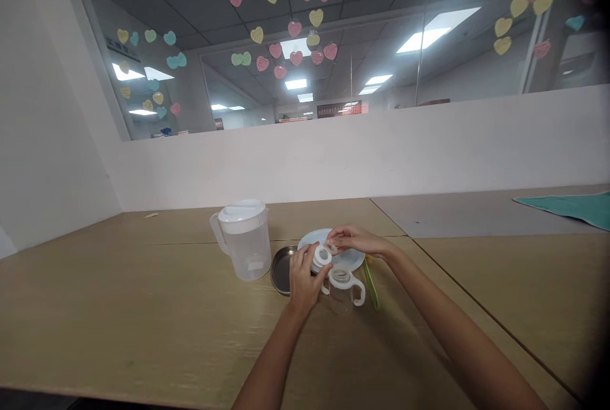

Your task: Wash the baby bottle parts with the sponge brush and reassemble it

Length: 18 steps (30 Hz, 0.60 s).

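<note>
A white ring-shaped cap [322, 256] is held between the thumb and fingers of my left hand [305, 275]. Close beside it, the fingers of my right hand [350, 239] pinch a small pale, translucent piece [332, 248]. Just below both hands stands a clear bottle [342, 300] with white handles on its sides and an uncovered round mouth. Behind the bottle and under my hands lies a pale blue plate [355, 262]. A dark round metal dish [281, 270] sits to the left, partly hidden by my left hand.
A translucent pitcher [248, 251] with a white lid stands left of the dish. Right of the bottle lies a green utensil [372, 286]. A teal cloth [572, 206] is at the far right of the wooden table [143, 314]. A white wall and window rise behind.
</note>
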Tool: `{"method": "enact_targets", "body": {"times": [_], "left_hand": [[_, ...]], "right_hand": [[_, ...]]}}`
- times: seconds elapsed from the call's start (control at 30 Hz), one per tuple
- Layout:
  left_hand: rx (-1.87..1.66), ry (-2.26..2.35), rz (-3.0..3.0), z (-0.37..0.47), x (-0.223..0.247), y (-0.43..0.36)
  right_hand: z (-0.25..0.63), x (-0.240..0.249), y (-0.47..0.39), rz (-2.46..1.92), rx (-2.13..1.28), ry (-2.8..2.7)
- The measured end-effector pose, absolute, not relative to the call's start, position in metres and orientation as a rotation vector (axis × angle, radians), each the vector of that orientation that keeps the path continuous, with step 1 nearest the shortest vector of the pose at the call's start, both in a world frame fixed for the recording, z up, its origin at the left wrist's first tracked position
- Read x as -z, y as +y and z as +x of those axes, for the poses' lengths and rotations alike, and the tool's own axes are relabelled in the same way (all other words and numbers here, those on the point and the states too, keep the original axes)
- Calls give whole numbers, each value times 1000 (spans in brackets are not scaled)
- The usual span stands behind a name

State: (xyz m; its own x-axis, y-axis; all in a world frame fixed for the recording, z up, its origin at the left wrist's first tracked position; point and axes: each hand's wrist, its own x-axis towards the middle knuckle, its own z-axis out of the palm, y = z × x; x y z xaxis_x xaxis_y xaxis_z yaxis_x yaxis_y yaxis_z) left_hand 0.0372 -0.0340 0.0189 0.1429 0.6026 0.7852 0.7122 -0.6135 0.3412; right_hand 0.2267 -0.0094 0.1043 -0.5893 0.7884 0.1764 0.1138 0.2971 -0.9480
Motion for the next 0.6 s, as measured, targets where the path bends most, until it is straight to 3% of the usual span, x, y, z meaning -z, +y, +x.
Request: {"method": "enact_targets", "body": {"times": [0.13, 0.33, 0.6], "left_hand": [[1523, -1417, -2199, 35, -15, -28], [1339, -1675, -2171, 32, -7, -19], [1191, -1712, -2126, 34, 2, -19]], "right_hand": [[232, -92, 7, -941, -1184, -1772], [237, -69, 23, -1584, -232, -2162], [235, -60, 29, -1660, -199, -2198]]}}
